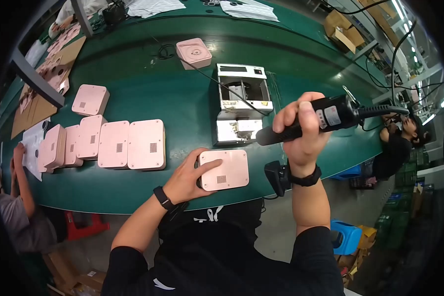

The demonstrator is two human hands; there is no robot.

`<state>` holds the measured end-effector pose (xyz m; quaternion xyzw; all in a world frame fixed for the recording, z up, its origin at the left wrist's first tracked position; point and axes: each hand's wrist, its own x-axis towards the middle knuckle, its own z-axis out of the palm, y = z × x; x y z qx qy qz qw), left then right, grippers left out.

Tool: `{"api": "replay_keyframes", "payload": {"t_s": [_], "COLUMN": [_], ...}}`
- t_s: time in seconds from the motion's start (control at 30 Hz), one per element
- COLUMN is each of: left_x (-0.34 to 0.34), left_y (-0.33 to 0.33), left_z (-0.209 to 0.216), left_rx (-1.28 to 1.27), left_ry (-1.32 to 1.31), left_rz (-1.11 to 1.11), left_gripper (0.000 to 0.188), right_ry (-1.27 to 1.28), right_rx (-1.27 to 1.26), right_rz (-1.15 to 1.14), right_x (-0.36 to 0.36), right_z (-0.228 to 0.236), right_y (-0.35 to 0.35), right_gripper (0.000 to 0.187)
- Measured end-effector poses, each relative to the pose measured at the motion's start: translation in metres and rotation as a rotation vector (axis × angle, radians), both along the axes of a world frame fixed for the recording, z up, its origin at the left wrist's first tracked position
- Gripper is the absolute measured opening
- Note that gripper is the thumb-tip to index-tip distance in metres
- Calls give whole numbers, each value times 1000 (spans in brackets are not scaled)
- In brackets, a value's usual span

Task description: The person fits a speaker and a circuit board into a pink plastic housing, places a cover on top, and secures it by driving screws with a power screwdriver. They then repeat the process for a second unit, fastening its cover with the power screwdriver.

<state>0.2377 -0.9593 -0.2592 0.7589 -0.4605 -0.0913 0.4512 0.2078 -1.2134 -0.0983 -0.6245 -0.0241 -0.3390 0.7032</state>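
My left hand (186, 178) grips a pink, rounded-corner box (232, 167) at its left side, the index finger lying across the top. The box rests on the green bench near its front edge, with a slotted vent and small corner holes or screws facing up. In my right hand (306, 128) is a black corded electric screwdriver (338, 112), raised above the bench and slanting down to the left. Its front end reaches toward the lower part of a white-and-grey metal machine (244, 89), possibly a screw feeder; the bit cannot be made out.
Several pink boxes (146, 143) stand in a row at the left, one box (90, 98) behind them. Another pink box (194, 52) sits at the back. A thin black cable (207, 74) crosses the machine. People sit at both sides; a grey post (37, 79) rises at left.
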Motion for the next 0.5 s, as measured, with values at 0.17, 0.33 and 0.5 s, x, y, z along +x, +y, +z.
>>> {"api": "replay_keyframes", "payload": {"t_s": [0.17, 0.33, 0.5], "left_x": [-7, -12, -14], "left_y": [-7, -7, -5], "left_z": [1, 1, 2], "left_rx": [-1, 13, 26], "left_ry": [9, 16, 11], "left_rz": [20, 39, 74], "left_gripper": [86, 86, 87], "right_ry": [-5, 55, 93], "right_rx": [-47, -88, -70], "right_rz": [-41, -2, 45], "right_x": [11, 17, -7], "right_z": [-12, -12, -16], "right_y": [-2, -4, 3], "right_gripper": [15, 14, 17]}}
